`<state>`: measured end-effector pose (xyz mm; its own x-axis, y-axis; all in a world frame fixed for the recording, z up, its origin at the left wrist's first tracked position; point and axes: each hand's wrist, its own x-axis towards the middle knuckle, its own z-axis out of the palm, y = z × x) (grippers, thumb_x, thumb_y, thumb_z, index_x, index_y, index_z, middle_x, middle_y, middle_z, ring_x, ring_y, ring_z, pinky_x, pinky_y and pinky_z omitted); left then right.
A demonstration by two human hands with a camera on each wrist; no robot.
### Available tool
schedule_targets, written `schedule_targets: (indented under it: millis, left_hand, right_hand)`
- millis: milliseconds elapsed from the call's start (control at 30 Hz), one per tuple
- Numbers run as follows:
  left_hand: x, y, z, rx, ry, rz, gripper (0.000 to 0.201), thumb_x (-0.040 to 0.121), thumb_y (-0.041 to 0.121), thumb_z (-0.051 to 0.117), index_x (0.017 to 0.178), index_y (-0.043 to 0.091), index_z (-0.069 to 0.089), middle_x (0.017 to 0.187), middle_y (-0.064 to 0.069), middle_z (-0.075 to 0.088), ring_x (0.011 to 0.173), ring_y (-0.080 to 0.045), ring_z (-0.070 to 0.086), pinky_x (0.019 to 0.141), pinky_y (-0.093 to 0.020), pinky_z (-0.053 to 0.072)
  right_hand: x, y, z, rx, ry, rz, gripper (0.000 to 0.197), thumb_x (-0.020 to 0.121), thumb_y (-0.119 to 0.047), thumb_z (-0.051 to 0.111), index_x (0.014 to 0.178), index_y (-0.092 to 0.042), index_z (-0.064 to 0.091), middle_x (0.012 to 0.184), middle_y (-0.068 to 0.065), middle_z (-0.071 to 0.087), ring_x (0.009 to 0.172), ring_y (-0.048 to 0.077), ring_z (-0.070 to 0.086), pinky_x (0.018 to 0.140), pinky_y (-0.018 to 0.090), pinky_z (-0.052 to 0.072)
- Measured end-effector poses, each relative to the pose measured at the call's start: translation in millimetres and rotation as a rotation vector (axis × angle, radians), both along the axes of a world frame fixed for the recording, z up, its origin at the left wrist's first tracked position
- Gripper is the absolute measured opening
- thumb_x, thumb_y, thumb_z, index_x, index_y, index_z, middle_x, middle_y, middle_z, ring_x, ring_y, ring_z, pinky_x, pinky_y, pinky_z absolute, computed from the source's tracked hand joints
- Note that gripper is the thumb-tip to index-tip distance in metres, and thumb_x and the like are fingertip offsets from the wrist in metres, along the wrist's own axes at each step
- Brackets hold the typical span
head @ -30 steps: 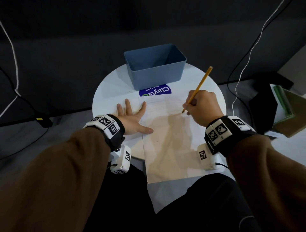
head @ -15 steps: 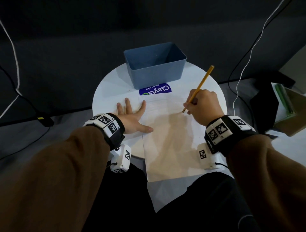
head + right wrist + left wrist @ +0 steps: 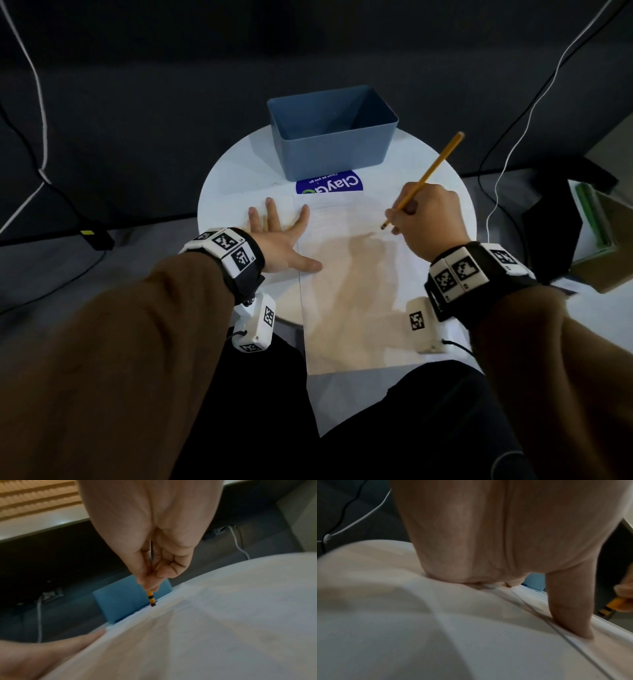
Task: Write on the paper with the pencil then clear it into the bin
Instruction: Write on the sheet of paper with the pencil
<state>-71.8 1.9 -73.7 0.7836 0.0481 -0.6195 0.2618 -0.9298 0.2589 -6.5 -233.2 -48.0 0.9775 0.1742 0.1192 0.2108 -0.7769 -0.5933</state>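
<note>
resting lengthwise on the small round white table (image 3: 233, 192), the white rectangular sheet of paper (image 3: 356, 308) overhangs the near rim toward the person's lap, its far edge touching a blue printed label (image 3: 329, 183) just in front of the open blue plastic bin (image 3: 334, 147). the right hand (image 3: 430, 219) pinches the long yellow wooden pencil (image 3: 428, 174) between thumb and curled fingers, tip down on the upper right part of the sheet; the left hand (image 3: 281, 240) lies flat with fingers spread, only the thumb and forefinger reaching over the sheet's left edge. that hold looks thin: if the left hand eases off, a stroke could likely drag or swivel the sheet, and the unsupported near part could sag and pull it off the table. pressing hard might snap the lead or tear the paper. when clearing, the full sheet seems broader than the bin mouth, so unfolded it could catch on the rim or nudge the bin, which stands at the table's far edge.
</note>
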Motion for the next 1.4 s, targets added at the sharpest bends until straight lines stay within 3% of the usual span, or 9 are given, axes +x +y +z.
schedule_targets:
  millis: [167, 300, 433, 533, 667, 733, 967, 1200, 1400]
  left_hand:
    - [-1, -2, 1, 0.017, -0.007, -0.008, 0.113, 0.081, 0.075, 0.058, 0.151, 0.044, -0.025, 0.152, -0.018, -0.043, 0.141, -0.049, -0.032, 0.112, -0.069, -0.005]
    - [-1, -1, 1, 0.008, -0.004, -0.004, 0.113, 0.08, 0.074, 0.059, 0.15, 0.045, -0.024, 0.152, -0.017, -0.043, 0.141, -0.048, -0.032, 0.112, -0.069, -0.005]
    - [0, -1, 1, 0.0, -0.001, -0.002, 0.113, 0.079, 0.076, 0.059, 0.15, 0.046, -0.024, 0.152, -0.017, -0.043, 0.141, -0.048, -0.033, 0.112, -0.068, -0.005]
    - [0, -2, 1, 0.015, -0.007, -0.005, 0.113, 0.081, 0.075, 0.058, 0.151, 0.044, -0.025, 0.152, -0.018, -0.043, 0.141, -0.049, -0.032, 0.112, -0.069, -0.006]
    - [-1, -2, -1, 0.004, -0.012, -0.004, 0.114, 0.08, 0.074, 0.059, 0.151, 0.044, -0.025, 0.151, -0.017, -0.045, 0.14, -0.048, -0.034, 0.111, -0.07, -0.006]
    - [0, 0, 0, 0.002, -0.01, -0.002, 0.115, 0.08, 0.074, 0.06, 0.151, 0.044, -0.025, 0.15, -0.017, -0.046, 0.14, -0.048, -0.035, 0.111, -0.07, -0.007]
    - [-2, -4, 4, 0.041, -0.009, -0.018, 0.113, 0.082, 0.075, 0.056, 0.152, 0.04, -0.025, 0.152, -0.02, -0.042, 0.141, -0.049, -0.032, 0.113, -0.067, -0.007]
    - [-1, 0, 0, 0.001, -0.011, -0.003, 0.114, 0.08, 0.074, 0.06, 0.151, 0.043, -0.025, 0.151, -0.017, -0.044, 0.14, -0.049, -0.033, 0.111, -0.069, -0.006]
    - [0, -3, 3, 0.038, -0.002, -0.019, 0.114, 0.081, 0.076, 0.056, 0.151, 0.041, -0.027, 0.151, -0.02, -0.043, 0.14, -0.049, -0.033, 0.113, -0.067, -0.008]
  right_hand:
    - [-2, 29, -8, 0.013, 0.028, 0.104, 0.016, 0.092, -0.018, 0.073, 0.077, -0.014, 0.067, 0.071, 0.002, 0.071, 0.065, 0.009, 0.071, 0.063, 0.006, 0.048]
    - [5, 7, -6, -0.102, 0.034, 0.021, 0.018, 0.091, -0.016, 0.072, 0.076, -0.015, 0.064, 0.076, 0.006, 0.069, 0.07, 0.019, 0.072, 0.071, 0.028, 0.059]
    - [0, 5, 4, -0.055, 0.013, 0.041, 0.018, 0.092, -0.014, 0.072, 0.075, -0.013, 0.065, 0.07, 0.002, 0.07, 0.058, 0.007, 0.069, 0.054, 0.005, 0.045]
    - [-5, 27, 1, -0.017, 0.017, 0.14, 0.019, 0.091, -0.015, 0.073, 0.074, -0.013, 0.066, 0.067, 0.002, 0.071, 0.058, 0.006, 0.069, 0.059, 0.004, 0.048]
    - [-1, 24, -7, -0.1, 0.03, 0.107, 0.02, 0.091, -0.015, 0.072, 0.074, -0.014, 0.063, 0.074, 0.006, 0.069, 0.073, 0.02, 0.07, 0.078, 0.035, 0.06]
    - [0, 12, -4, -0.114, 0.03, 0.037, 0.019, 0.092, -0.015, 0.071, 0.075, -0.014, 0.063, 0.076, 0.007, 0.068, 0.072, 0.023, 0.07, 0.079, 0.04, 0.061]
    - [-11, 44, -4, 0.009, 0.024, 0.116, 0.016, 0.09, -0.016, 0.074, 0.076, -0.012, 0.066, 0.07, 0.003, 0.071, 0.066, 0.014, 0.072, 0.073, 0.025, 0.059]
    - [-3, 24, -6, -0.117, -0.002, 0.022, 0.016, 0.093, -0.016, 0.069, 0.078, -0.014, 0.062, 0.078, 0.008, 0.067, 0.074, 0.027, 0.069, 0.08, 0.043, 0.06]
    - [-22, 50, -7, -0.023, 0.018, 0.171, 0.019, 0.091, -0.016, 0.072, 0.075, -0.019, 0.064, 0.07, -0.003, 0.069, 0.071, 0.015, 0.07, 0.079, 0.035, 0.06]
